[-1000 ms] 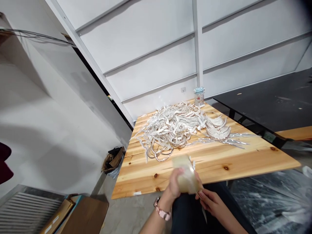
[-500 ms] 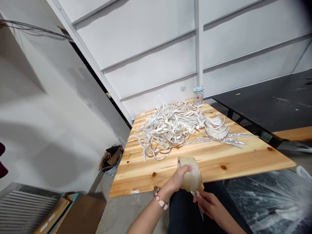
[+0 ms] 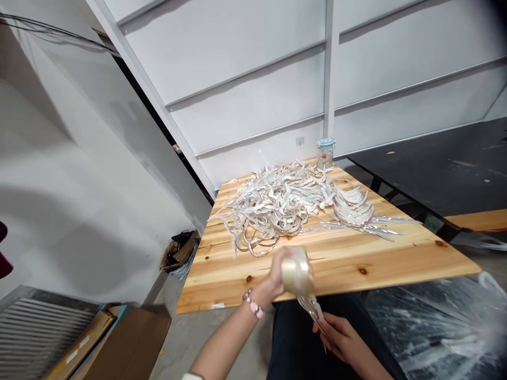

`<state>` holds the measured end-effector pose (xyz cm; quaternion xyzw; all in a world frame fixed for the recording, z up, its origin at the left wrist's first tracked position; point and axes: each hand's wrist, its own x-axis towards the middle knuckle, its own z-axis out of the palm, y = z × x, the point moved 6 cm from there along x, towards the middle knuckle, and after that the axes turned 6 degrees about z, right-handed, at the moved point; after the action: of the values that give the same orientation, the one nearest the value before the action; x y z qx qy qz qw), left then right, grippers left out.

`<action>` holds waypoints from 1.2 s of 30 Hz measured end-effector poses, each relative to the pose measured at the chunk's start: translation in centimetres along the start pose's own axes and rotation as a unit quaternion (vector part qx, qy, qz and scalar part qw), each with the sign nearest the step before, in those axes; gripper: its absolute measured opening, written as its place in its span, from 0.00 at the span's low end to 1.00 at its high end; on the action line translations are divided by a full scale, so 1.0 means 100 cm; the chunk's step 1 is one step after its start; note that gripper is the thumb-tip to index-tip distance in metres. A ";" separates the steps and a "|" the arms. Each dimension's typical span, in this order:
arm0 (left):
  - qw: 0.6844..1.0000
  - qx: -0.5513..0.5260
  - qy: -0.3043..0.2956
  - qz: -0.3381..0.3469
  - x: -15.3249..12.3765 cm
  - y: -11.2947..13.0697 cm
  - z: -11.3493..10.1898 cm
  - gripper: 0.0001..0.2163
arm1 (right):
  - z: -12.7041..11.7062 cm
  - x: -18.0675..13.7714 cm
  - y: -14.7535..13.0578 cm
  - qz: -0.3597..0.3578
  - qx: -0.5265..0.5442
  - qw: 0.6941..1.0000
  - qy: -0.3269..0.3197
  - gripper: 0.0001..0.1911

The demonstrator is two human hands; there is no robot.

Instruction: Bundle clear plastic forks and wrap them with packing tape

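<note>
Your left hand [image 3: 277, 272] is closed around a roll of clear tape [image 3: 296, 274], fingers wrapped over its outer face, holding it up just over the near edge of the tabletop [image 3: 396, 253]. Your right hand [image 3: 336, 338] sits lower, over your lap, pinched shut on the free strip of tape [image 3: 311, 306] that runs down from the roll; the strip looks twisted or bunched, though the blur makes that hard to be sure of.

The roll is light and stiff, so gripping it across the rim or through the core should be steady enough. The loose strip is the awkward part: thin, limp and sticky on one side, it will likely cling to itself or to your fingers. You would do best to hold it by the very end and keep it taut.

Further back on the tabletop lies a heap of white strips [image 3: 277, 206], with a neater stack of curved white pieces [image 3: 352, 206] beside it and a small jar with a blue lid [image 3: 325, 153] at the far edge.
</note>
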<state>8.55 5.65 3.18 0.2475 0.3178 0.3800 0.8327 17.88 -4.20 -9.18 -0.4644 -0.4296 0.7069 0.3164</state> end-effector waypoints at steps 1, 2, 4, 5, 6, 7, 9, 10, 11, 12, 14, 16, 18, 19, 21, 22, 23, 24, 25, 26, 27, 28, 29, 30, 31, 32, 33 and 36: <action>0.999 -0.035 0.012 0.038 0.004 0.008 -0.002 0.17 | -0.002 0.001 0.000 -0.003 0.006 1.000 0.003 0.35; 0.994 -0.073 0.021 0.082 0.008 0.017 -0.002 0.17 | -0.005 0.002 -0.003 -0.009 0.011 1.000 0.011 0.34; 0.977 -0.130 0.021 0.166 0.010 0.032 0.002 0.17 | -0.011 0.004 -0.013 -0.022 0.018 0.999 0.024 0.33; 0.969 -0.144 0.016 0.198 0.009 0.036 0.006 0.17 | -0.013 0.005 -0.020 -0.024 0.022 0.999 0.024 0.34; 0.964 -0.147 0.011 0.219 0.006 0.037 0.012 0.18 | -0.014 0.005 -0.027 -0.025 0.024 0.999 0.021 0.34; 0.962 -0.142 0.007 0.232 0.002 0.037 0.018 0.19 | -0.015 0.003 -0.035 -0.026 0.024 0.999 0.017 0.34; 0.957 -0.141 0.007 0.254 -0.007 0.040 0.027 0.19 | -0.017 -0.002 -0.048 -0.035 0.020 0.999 0.012 0.32; 0.951 -0.145 0.010 0.271 -0.012 0.045 0.030 0.19 | -0.018 -0.005 -0.052 -0.043 0.015 0.999 0.011 0.31; 0.943 -0.148 0.016 0.297 -0.017 0.053 0.032 0.19 | -0.019 -0.008 -0.055 -0.049 0.010 0.999 0.008 0.31; 0.932 -0.149 0.026 0.329 -0.022 0.064 0.032 0.19 | -0.019 -0.010 -0.054 -0.051 0.003 0.999 0.003 0.30; 0.911 -0.137 0.045 0.386 -0.031 0.086 0.030 0.19 | -0.017 -0.013 -0.043 -0.038 -0.008 0.999 -0.015 0.31; 0.918 -0.102 0.045 0.380 -0.032 0.094 0.031 0.19 | -0.014 -0.013 -0.027 -0.015 -0.014 0.999 -0.027 0.33; 0.960 -0.051 0.021 0.275 -0.025 0.075 0.034 0.20 | -0.011 -0.010 -0.015 -0.004 -0.018 1.000 -0.024 0.34; 0.979 -0.023 0.010 0.201 -0.020 0.057 0.034 0.21 | -0.009 -0.009 -0.011 -0.004 -0.021 1.000 -0.020 0.34; 0.998 0.021 0.002 0.063 -0.011 0.014 0.030 0.22 | -0.006 -0.007 -0.009 -0.004 -0.030 0.999 -0.011 0.34; 0.999 0.036 0.004 0.023 -0.007 -0.004 0.026 0.21 | -0.005 -0.006 -0.009 -0.003 -0.034 0.999 -0.007 0.35; 0.999 0.041 0.011 0.005 -0.002 -0.016 0.022 0.20 | -0.004 -0.006 -0.009 -0.003 -0.036 0.999 -0.005 0.35; 0.999 0.032 0.024 0.010 0.003 -0.021 0.018 0.19 | -0.005 -0.007 -0.011 -0.004 -0.038 0.999 -0.004 0.35; 0.999 0.005 0.039 0.030 0.007 -0.021 0.013 0.19 | -0.006 -0.008 -0.012 -0.007 -0.037 0.999 -0.002 0.35; 0.996 -0.041 0.057 0.063 0.011 -0.014 0.008 0.18 | -0.008 -0.009 -0.013 -0.013 -0.034 0.999 0.001 0.35; 0.987 -0.097 0.076 0.108 0.013 -0.002 0.004 0.17 | -0.011 -0.011 -0.013 -0.019 -0.030 0.999 0.002 0.35; 0.972 -0.152 0.090 0.156 0.014 0.013 -0.001 0.15 | -0.013 -0.012 -0.012 -0.022 -0.027 0.999 0.000 0.34; 0.955 -0.197 0.097 0.201 0.012 0.029 -0.003 0.13 | -0.016 -0.014 -0.010 -0.020 -0.025 0.999 -0.004 0.34; 0.938 -0.226 0.098 0.244 0.009 0.045 -0.004 0.11 | -0.017 -0.015 -0.005 -0.014 -0.022 1.000 -0.012 0.34; 0.926 -0.237 0.094 0.280 0.005 0.059 -0.003 0.10 | -0.018 -0.017 0.000 -0.005 -0.019 1.000 -0.020 0.34; 0.920 -0.232 0.086 0.304 0.000 0.069 -0.001 0.10 | -0.018 -0.017 0.005 0.005 -0.017 1.000 -0.026 0.34; 0.923 -0.215 0.075 0.311 -0.004 0.073 0.004 0.11 | -0.018 -0.018 0.010 0.012 -0.015 0.999 -0.028 0.35; 0.961 -0.128 0.033 0.245 -0.009 0.049 0.017 0.16 | -0.015 -0.016 0.016 0.013 -0.014 0.999 -0.026 0.36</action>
<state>6.98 7.56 7.81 0.1966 0.2237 0.6174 0.7281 19.81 -5.79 -10.31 -0.4557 -0.4417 0.7165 0.2895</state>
